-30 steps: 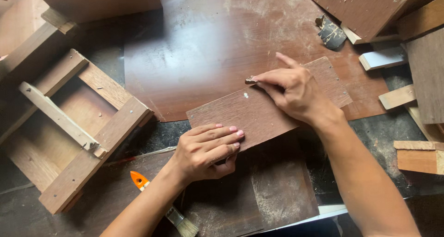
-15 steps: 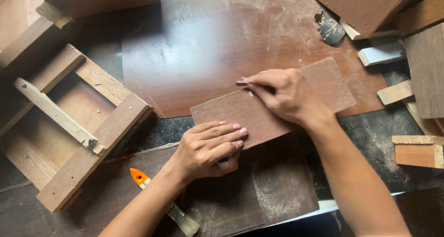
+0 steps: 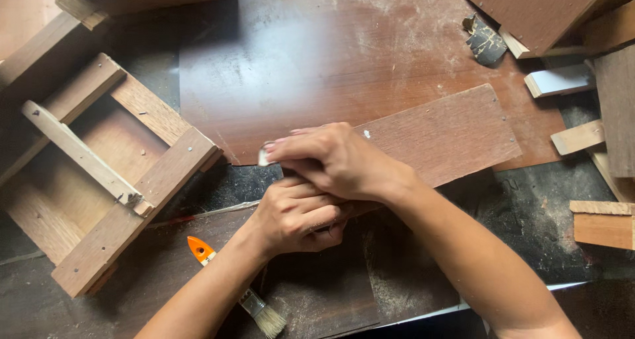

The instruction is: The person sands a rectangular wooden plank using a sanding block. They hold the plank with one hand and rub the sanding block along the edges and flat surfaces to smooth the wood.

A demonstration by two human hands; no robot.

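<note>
A brown rectangular wooden board (image 3: 443,137) lies tilted on a large reddish-brown sheet (image 3: 317,68). My left hand (image 3: 297,216) presses down on the board's near left end, fingers curled over it. My right hand (image 3: 331,157) lies across and just above the left hand, pinching a small whitish piece (image 3: 263,158) at the board's left edge. What the small piece is cannot be made out. The hands hide the board's left part.
A wooden frame of slats (image 3: 99,173) lies at the left. A paintbrush with an orange handle (image 3: 231,286) lies under my left forearm. Wood blocks and offcuts (image 3: 595,220) crowd the right side, with a reddish board (image 3: 522,8) at the top right.
My right hand has slid left along the board, from its middle to its left edge, and now overlaps my left hand. The left hand has stayed on the board.
</note>
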